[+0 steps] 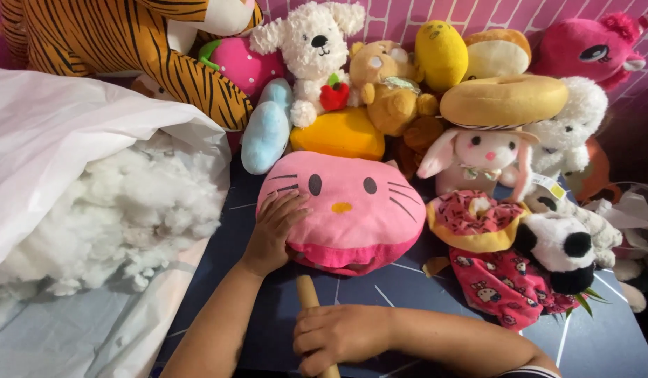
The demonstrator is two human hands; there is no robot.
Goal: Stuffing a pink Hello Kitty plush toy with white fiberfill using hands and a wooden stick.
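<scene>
Cushion [352, 210], pink and round with a cat face, lies on the dark blue counter [408, 287] near its middle, face turned up toward the camera. Left hand [275, 231] rests flat on the cushion's left edge, fingers extended and spread; its grip is not closed on anything. Right hand [338, 336] sits nearer the camera, fingers curled around a wooden stick [308, 292]; this grip is closed on the stick, whose rounded upper end points toward the cushion's lower rim, just short of it.

Left of the cushion, a white plastic bag [51, 133] lies open, with loose white stuffing [128, 210] spilling from its mouth. Behind the cushion, plush toys stand packed together: a striped tiger [114, 42], a white dog [313, 45], a tan bear [387, 87] and a white rabbit [478, 157] under a ring-shaped tan pillow [502, 98]. To the right lie a doughnut-shaped plush [474, 220] and a black-and-white plush [562, 245] on printed pink fabric [506, 290].
</scene>
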